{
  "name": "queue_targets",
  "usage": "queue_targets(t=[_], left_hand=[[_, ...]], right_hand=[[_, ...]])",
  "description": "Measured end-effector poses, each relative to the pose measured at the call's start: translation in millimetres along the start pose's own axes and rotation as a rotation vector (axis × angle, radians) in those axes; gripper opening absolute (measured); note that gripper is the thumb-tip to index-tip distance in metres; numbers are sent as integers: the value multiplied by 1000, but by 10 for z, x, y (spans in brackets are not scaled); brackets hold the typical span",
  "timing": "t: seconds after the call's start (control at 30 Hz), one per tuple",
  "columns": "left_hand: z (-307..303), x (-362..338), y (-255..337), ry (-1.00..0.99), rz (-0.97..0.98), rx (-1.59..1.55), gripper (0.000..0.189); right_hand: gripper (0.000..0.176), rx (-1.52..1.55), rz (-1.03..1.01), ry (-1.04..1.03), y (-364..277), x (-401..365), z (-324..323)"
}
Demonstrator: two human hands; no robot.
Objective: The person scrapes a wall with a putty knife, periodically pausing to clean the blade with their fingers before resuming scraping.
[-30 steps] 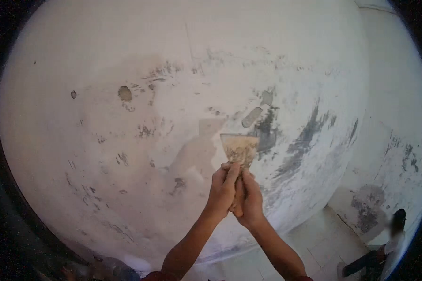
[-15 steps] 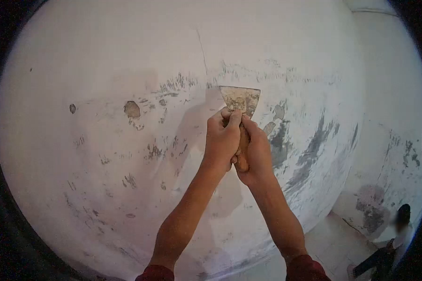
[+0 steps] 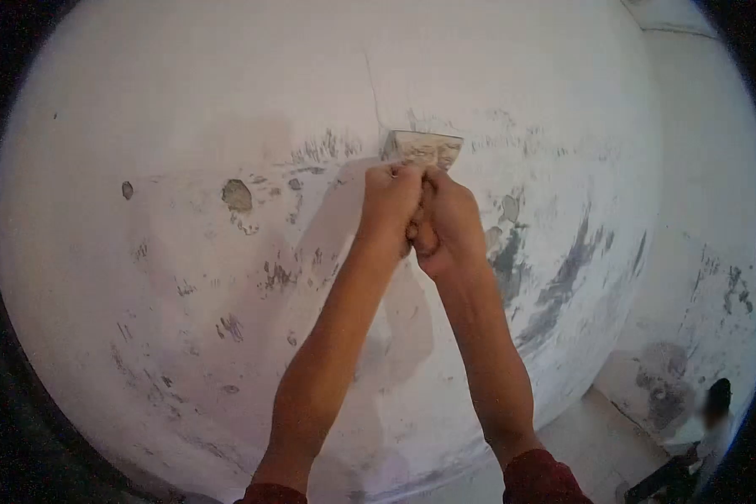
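Note:
A putty knife (image 3: pixel 427 149) with a wide, plaster-smeared blade points upward against the white wall (image 3: pixel 202 76). My left hand (image 3: pixel 391 202) closes round it from the left, fingers gathered near the base of the blade. From the right, my right hand (image 3: pixel 454 214) grips the handle, whose rounded wooden end shows between the two palms. Most of the handle is hidden by my fingers. The blade's top edge lies at the wall just right of the lower end of a thin crack (image 3: pixel 370 80), beside a grey scraped patch.
Left on the wall is a chipped hole (image 3: pixel 237 196), with dark scrape marks (image 3: pixel 563 269) to the right. Another wall (image 3: pixel 689 168) meets it at the right corner. A person (image 3: pixel 706 445) is low at the far right, near the pale floor (image 3: pixel 575 445).
Both hands have pushed the putty knife upward along the wall, and its blade looks more foreshortened. A grey scraped spot now shows at the blade's left corner.

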State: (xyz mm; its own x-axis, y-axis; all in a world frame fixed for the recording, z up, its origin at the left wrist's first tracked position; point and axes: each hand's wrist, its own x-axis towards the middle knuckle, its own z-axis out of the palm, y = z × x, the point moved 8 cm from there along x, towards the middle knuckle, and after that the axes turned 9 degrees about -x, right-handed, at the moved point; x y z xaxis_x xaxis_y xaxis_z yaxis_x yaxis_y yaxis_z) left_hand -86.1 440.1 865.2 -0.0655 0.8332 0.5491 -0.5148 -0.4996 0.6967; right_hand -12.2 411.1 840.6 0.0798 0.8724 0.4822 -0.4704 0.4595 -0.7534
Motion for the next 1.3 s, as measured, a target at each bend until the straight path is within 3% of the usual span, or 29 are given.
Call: queue_targets(t=[0.63,0.87,0.97,1.17,1.3], left_hand=[[-116,-33,-98,70,25,61,16],[-38,20,7,-18,42,18,16],[-116,-36,-69,73,-1,90,18],[-46,36,-87,-47,-11,-3,19],[-49,-37,-78,-45,-44,99,16]], right_hand=[[16,-11,95,-76,94,108,41],[20,-8,88,-45,140,137,18],[20,-5,96,-10,182,129,-15],[19,-50,40,16,97,83,-9],[21,40,33,31,128,89,-27]])
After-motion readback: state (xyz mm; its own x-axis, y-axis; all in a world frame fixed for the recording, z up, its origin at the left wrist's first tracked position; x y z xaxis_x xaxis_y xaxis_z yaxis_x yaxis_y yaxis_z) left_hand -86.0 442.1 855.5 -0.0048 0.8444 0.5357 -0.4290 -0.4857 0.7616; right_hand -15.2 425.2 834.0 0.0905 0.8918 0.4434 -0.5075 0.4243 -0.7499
